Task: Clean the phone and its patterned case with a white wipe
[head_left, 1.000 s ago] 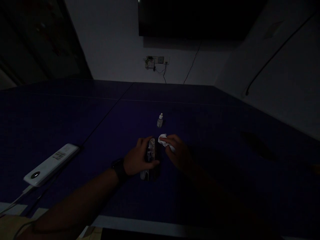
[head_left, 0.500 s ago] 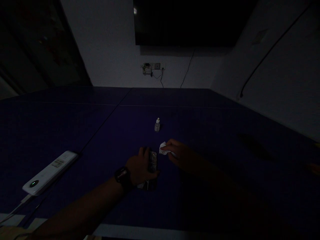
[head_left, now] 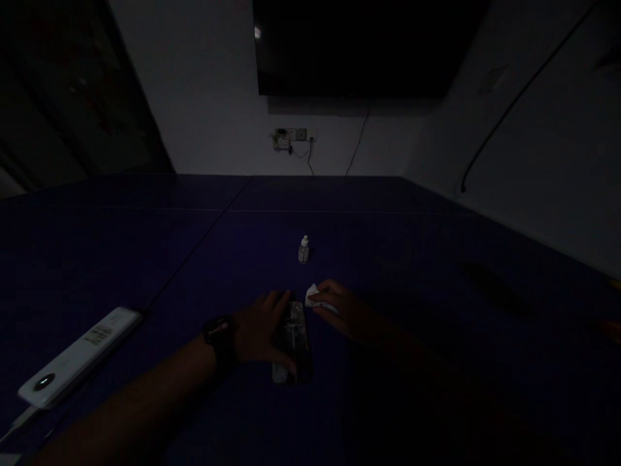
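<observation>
A dark phone (head_left: pixel 294 340) with a pale, patterned face lies on the purple tabletop in front of me. My left hand (head_left: pixel 259 327), with a watch (head_left: pixel 220 333) on its wrist, rests over the phone's left edge; its fingers are spread and the thumb lies across the lower part. In my right hand (head_left: pixel 342 307) a crumpled white tissue (head_left: pixel 312 296) is pinched, just right of the phone's upper end. Beyond both hands stands a small clear dropper bottle (head_left: pixel 303 251) with a white top, touched by neither.
A white, oblong device (head_left: pixel 80 356) with a cable (head_left: pixel 17 424) at its end lies to the left. A dark flat object (head_left: pixel 490 285) lies at the right, hard to make out. Behind the purple tabletop (head_left: pixel 388 239) are a wall, sockets (head_left: pixel 294 136) and a large dark screen (head_left: pixel 349 48).
My left hand has slid left and its fingers have spread, uncovering more of the phone. My right hand still pinches the tissue, barely moved. The view has shifted slightly.
</observation>
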